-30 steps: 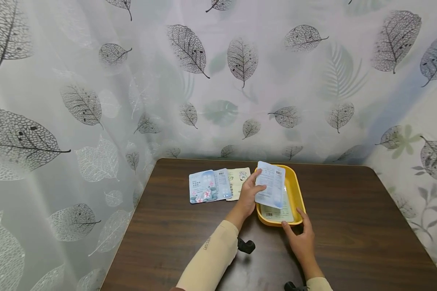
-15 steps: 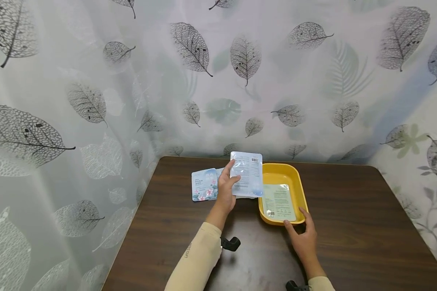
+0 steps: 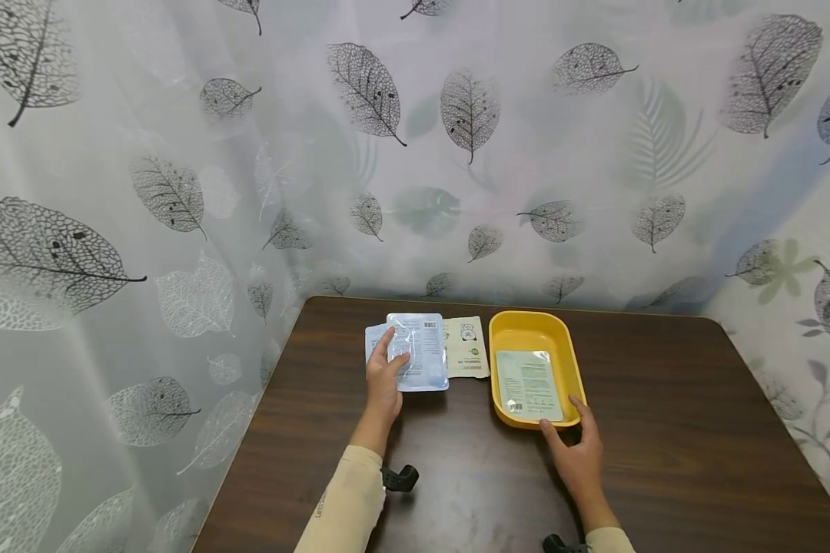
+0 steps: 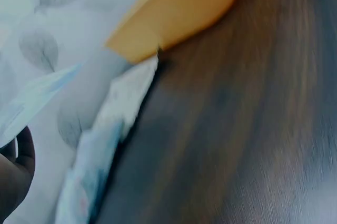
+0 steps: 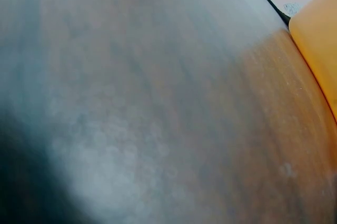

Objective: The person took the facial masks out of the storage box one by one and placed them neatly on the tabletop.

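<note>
My left hand [image 3: 385, 376] pinches a light blue sheet mask packet [image 3: 422, 353], thumb on its printed face. In the head view this packet overlaps the other blue packets [image 3: 373, 338] on the table; the left wrist view shows the held packet [image 4: 37, 100] raised above them. Just right of it lies a cream packet [image 3: 466, 349] with a panda drawing. A pale green packet [image 3: 529, 384] lies inside the yellow tray [image 3: 567, 357]. My right hand [image 3: 577, 453] holds the tray's near right corner, thumb at the front rim and fingers along the right side.
The dark wooden table [image 3: 678, 430] has its back edge against a leaf-patterned curtain [image 3: 422, 153]. Black wrist cameras are strapped to both forearms, the left one [image 3: 401, 478] close over the tabletop.
My left hand has carried the light blue packet left, from over the yellow tray to over the other blue packets. My right hand has stayed at the tray's corner.
</note>
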Demonstrator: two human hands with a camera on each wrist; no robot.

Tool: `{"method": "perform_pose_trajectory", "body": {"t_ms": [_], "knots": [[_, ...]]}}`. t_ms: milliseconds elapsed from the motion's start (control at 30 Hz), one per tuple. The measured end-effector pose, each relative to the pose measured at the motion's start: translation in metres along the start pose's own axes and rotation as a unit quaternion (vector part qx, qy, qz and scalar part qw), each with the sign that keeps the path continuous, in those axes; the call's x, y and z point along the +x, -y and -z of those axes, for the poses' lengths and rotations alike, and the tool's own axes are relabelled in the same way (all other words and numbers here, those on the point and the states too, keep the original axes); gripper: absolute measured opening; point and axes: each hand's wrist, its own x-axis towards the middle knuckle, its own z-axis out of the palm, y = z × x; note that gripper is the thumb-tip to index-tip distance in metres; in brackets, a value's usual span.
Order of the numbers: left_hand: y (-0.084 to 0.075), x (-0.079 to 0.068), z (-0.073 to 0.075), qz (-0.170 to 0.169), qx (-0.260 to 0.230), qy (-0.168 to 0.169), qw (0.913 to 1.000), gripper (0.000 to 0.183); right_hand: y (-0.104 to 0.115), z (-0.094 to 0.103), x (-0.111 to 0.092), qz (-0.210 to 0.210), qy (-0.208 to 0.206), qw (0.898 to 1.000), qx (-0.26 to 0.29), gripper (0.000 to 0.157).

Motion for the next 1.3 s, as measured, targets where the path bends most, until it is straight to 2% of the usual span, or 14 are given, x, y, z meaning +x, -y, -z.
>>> {"method": "perform_pose_trajectory", "body": {"t_ms": [233, 367, 433, 500, 567, 667, 800, 867, 933, 1000, 1100, 1300], "knots": [[0.017, 0.002, 0.035, 0.014, 0.073, -0.048, 0.9961, 0.067, -0.001, -0.001, -0.001, 0.003, 0.0, 1.0, 0.009, 0.074], [0.021, -0.003, 0.045, 0.026, 0.12, -0.068, 0.9901, 0.068, 0.0, 0.0, -0.001, 0.0, 0.0, 1.0, 0.005, 0.074], [0.023, -0.006, 0.047, 0.026, 0.156, -0.078, 0.9843, 0.07, 0.0, 0.0, -0.001, 0.001, 0.0, 1.0, 0.003, 0.074], [0.024, -0.007, 0.047, 0.016, 0.207, -0.088, 0.9742, 0.073, -0.001, 0.0, -0.001, 0.001, -0.002, 1.0, 0.003, 0.073], [0.03, -0.005, 0.049, -0.007, 0.261, -0.1, 0.9602, 0.075, -0.001, 0.0, -0.001, 0.003, -0.003, 1.0, 0.001, 0.073], [0.034, -0.005, 0.052, -0.042, 0.343, -0.106, 0.9326, 0.076, 0.0, 0.0, -0.001, 0.003, -0.003, 1.0, -0.001, 0.073], [0.04, -0.009, 0.056, -0.091, 0.411, -0.096, 0.9019, 0.071, 0.001, -0.001, -0.001, 0.0, 0.0, 1.0, -0.002, 0.074], [0.043, -0.01, 0.058, -0.109, 0.429, -0.088, 0.8921, 0.07, 0.001, -0.001, -0.001, -0.001, -0.001, 1.0, -0.003, 0.073], [0.045, -0.012, 0.06, -0.115, 0.441, -0.085, 0.8863, 0.07, 0.001, -0.001, -0.001, -0.002, -0.003, 1.0, -0.005, 0.073], [0.047, -0.013, 0.062, -0.115, 0.44, -0.082, 0.8867, 0.071, 0.001, -0.002, -0.001, -0.003, -0.005, 1.0, -0.006, 0.073], [0.048, -0.013, 0.064, -0.113, 0.426, -0.079, 0.8943, 0.071, 0.0, -0.002, -0.002, -0.003, -0.011, 1.0, -0.006, 0.073], [0.048, -0.012, 0.07, -0.11, 0.354, -0.082, 0.9251, 0.07, 0.001, -0.003, -0.002, -0.003, -0.013, 1.0, -0.015, 0.072]]}}
